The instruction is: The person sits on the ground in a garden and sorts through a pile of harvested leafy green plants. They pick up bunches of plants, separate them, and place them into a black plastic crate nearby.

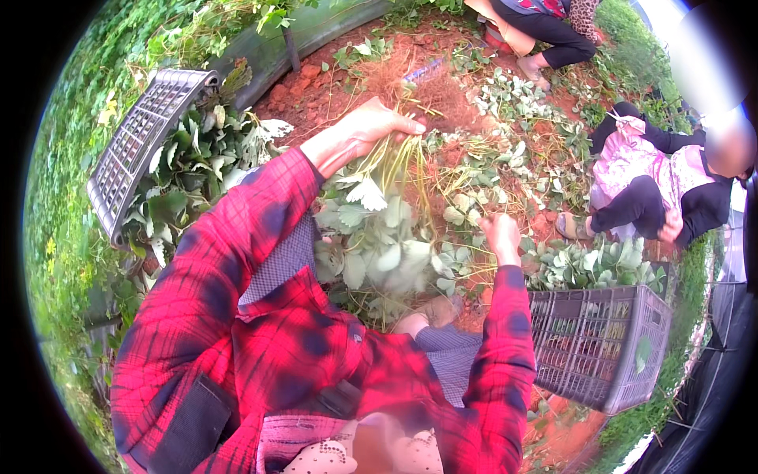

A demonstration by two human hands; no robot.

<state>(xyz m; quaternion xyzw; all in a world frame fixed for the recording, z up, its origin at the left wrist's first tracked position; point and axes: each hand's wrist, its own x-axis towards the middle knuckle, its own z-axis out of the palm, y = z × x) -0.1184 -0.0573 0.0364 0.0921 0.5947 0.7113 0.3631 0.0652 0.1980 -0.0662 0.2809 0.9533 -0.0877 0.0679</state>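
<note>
My left hand point(365, 126) is closed around the pale stems of a bunch of leafy green seedlings point(379, 245), whose leaves hang down over my lap. My right hand point(499, 235) is shut in a loose fist just right of the bunch, pinching a thin stem among the loose plants on the ground. Both arms wear red and black plaid sleeves. Red soil point(332, 87) with scattered pulled plants lies beyond my hands.
A grey plastic crate point(138, 134) full of leafy plants lies tilted at the left. A second grey crate point(608, 347) with plants stands at the right. One person point(671, 182) squats at the right, another point(545, 31) at the top. Grass borders the plot.
</note>
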